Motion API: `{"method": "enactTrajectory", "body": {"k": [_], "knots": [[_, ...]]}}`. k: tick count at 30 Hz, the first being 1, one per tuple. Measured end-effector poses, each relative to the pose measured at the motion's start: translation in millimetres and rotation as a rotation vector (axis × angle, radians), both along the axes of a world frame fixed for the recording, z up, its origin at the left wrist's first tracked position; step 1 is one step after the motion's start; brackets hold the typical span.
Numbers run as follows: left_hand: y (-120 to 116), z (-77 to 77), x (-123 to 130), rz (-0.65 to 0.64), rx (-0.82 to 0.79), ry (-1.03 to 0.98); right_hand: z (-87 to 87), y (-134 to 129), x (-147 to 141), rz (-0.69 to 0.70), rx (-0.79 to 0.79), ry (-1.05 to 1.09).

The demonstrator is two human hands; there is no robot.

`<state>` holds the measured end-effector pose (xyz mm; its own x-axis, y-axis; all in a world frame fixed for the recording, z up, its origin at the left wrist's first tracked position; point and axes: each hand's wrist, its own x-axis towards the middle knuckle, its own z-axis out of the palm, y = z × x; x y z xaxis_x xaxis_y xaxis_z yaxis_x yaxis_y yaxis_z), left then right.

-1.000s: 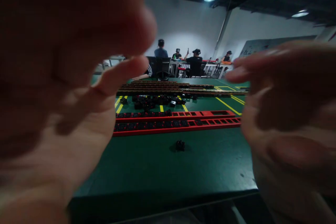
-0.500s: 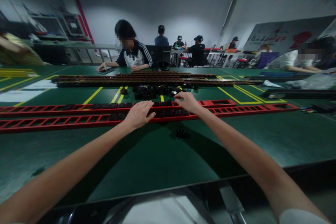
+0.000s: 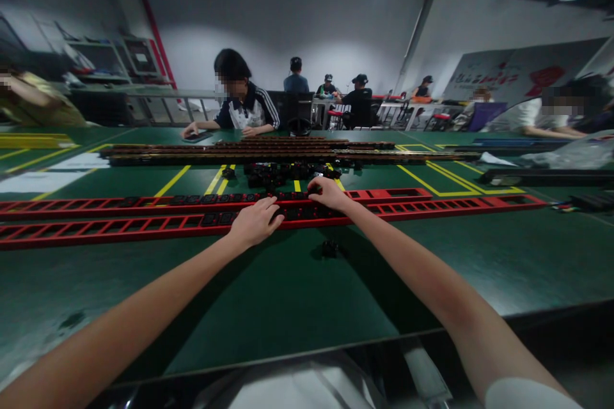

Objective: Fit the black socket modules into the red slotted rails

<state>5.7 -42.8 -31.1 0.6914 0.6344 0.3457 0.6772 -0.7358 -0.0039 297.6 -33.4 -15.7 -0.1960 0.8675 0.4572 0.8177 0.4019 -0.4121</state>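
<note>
Two long red slotted frames lie side by side across the green table, the near one [image 3: 173, 223] and the far one [image 3: 417, 193]. Black square pieces [image 3: 224, 218] fill some slots. My left hand [image 3: 255, 222] rests over the near frame, its fingers a little apart and nothing seen in it. Over the far frame, my right hand [image 3: 329, 195] has thumb and fingertips bent together at the black pieces; what they pinch, if anything, is too small to tell. A pile of black parts [image 3: 268, 174] lies just beyond the frames.
One loose black part [image 3: 330, 248] lies on the near side of the green table [image 3: 278, 294]. Behind the pile are long dark strips [image 3: 215, 152]. White sheets [image 3: 45, 180] lie at the left, a black bar [image 3: 542, 176] at the right. A person [image 3: 247, 105] sits opposite.
My right hand has moved slightly left and its fingertips have come down to the far frame. My left hand stays over the near frame. The camera view has tilted slightly up.
</note>
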Motion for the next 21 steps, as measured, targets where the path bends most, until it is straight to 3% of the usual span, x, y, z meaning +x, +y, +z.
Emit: {"method": "enactTrajectory", "body": {"k": [10,14,17,21], "knots": [[-2,0.2,-1,-0.006,-0.029,-0.032,-4.8,2,-1,-0.016,-0.041,0.131],[4,1.6,2,-0.05,-0.081,-0.164,-9.1,5,2,-0.017,-0.001,0.1],[-9,36.8,4,-0.237,-0.185,-0.412,-12.2,7,4,-0.016,0.007,0.09],[-77,124.8,-13,-0.65,-0.276,-0.778,-11.1,7,3,-0.017,0.017,0.075]]}}
